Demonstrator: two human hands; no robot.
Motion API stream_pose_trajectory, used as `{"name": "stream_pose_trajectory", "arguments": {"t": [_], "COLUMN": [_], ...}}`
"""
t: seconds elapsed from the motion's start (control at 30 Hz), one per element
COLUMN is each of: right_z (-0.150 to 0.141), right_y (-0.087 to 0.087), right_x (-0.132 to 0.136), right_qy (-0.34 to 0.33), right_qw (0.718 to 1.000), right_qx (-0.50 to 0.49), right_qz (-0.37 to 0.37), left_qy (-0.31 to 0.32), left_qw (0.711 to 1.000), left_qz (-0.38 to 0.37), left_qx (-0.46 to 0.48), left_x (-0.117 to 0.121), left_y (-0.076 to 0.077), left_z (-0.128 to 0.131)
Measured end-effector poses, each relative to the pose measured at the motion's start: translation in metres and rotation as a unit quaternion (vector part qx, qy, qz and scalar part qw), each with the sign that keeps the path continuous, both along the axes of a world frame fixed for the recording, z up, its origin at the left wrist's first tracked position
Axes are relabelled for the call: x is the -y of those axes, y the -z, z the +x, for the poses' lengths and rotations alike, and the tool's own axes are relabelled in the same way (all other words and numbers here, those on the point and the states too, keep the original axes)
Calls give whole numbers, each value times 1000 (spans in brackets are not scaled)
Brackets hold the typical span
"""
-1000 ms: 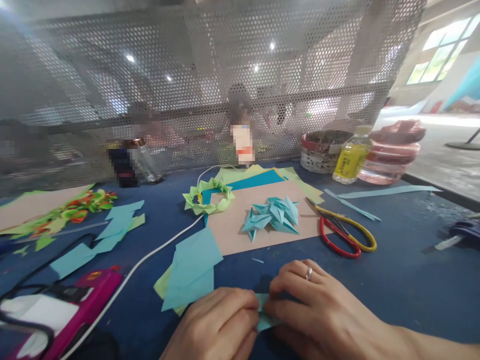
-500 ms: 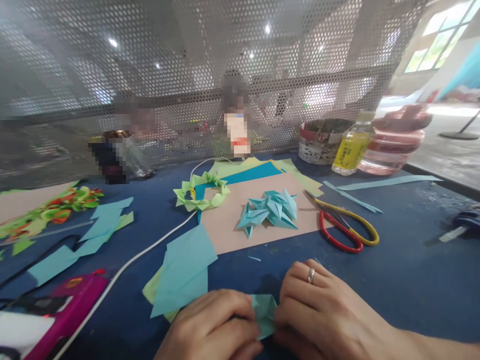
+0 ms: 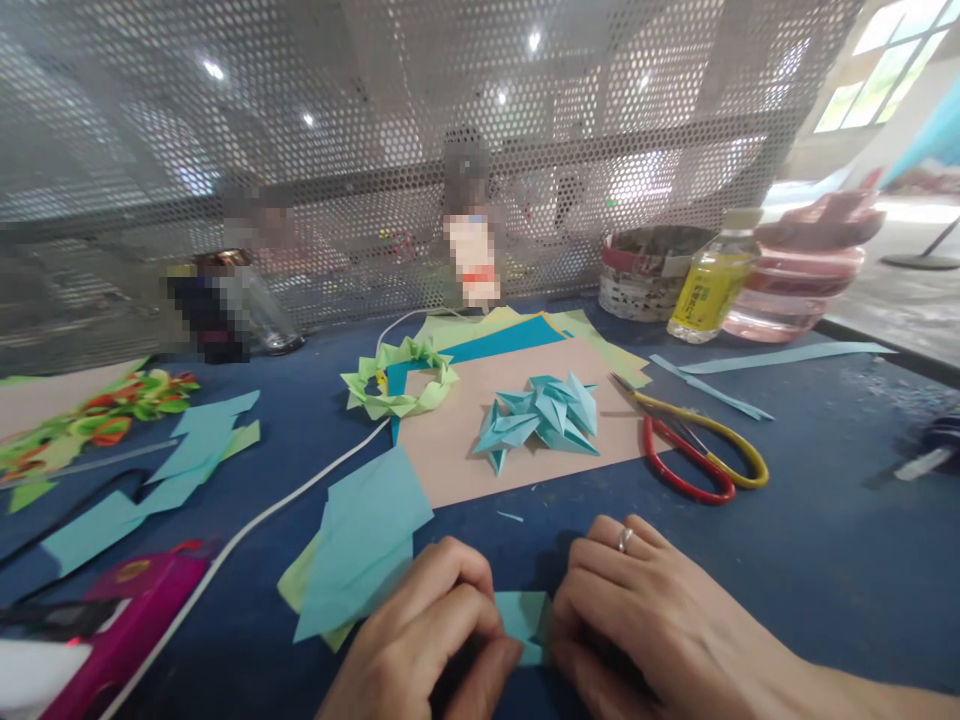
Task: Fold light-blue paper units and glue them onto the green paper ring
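Writing in small dark characters runs down the yellow label of a clear plastic bottle with a pale cap (image 3: 709, 285), but we cannot read it surely. Behind it we see a pink translucent jug-like bottle (image 3: 799, 285).

Our left hand (image 3: 431, 640) is bent at the knuckles, thumb and fingers nearly together, and it has hold of the left edge of a small light-blue folded paper piece (image 3: 525, 615). Our right hand (image 3: 645, 620), with a silver ring, has curled fingers closed over the right edge; its thumb's contact is hidden from us. This piece lies between our two hands, at the near side of a dark-blue tabletop (image 3: 817, 560).

Beyond, on a beige paper sheet (image 3: 450, 450), rests a cluster of light-blue pointed paper forms (image 3: 544, 415). To its right we have scissors with one red and one yellow handle (image 3: 679, 412); to its left, a light-green spiky paper ring (image 3: 409, 403). A grey perforated metal screen (image 3: 375, 160) stands behind our table, and a bright paned window (image 3: 885, 80) shows at upper right.
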State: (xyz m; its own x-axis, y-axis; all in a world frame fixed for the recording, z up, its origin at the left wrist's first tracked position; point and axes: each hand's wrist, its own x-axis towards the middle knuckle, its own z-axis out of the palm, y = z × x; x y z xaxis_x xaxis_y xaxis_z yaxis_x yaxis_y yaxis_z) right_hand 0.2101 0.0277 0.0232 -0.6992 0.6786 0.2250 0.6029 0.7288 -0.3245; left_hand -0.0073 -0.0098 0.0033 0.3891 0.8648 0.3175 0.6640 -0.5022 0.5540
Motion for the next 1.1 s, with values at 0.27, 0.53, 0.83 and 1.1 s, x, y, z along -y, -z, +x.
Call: {"name": "stream_pose_trajectory", "arguments": {"t": [0.27,0.53,0.83,1.1], "right_z": [-2,-2,0,-1], "right_y": [4,11,-4,-9], "right_x": [2,-7,-7,-3], "right_qy": [6,5,28,49], "right_qw": [1000,1000,995,996], "right_qx": [-12,12,-37,-42], "right_qz": [25,-6,-83,-59], "left_qy": [-6,3,-17,7], "left_qw": [1000,1000,1000,1000], "left_qz": [20,24,5,-4], "left_qx": [-20,9,13,8], "left_x": [-2,-4,-5,-5], "left_y": [-2,-1,-1,-4], "left_z": [4,4,6,2]}}
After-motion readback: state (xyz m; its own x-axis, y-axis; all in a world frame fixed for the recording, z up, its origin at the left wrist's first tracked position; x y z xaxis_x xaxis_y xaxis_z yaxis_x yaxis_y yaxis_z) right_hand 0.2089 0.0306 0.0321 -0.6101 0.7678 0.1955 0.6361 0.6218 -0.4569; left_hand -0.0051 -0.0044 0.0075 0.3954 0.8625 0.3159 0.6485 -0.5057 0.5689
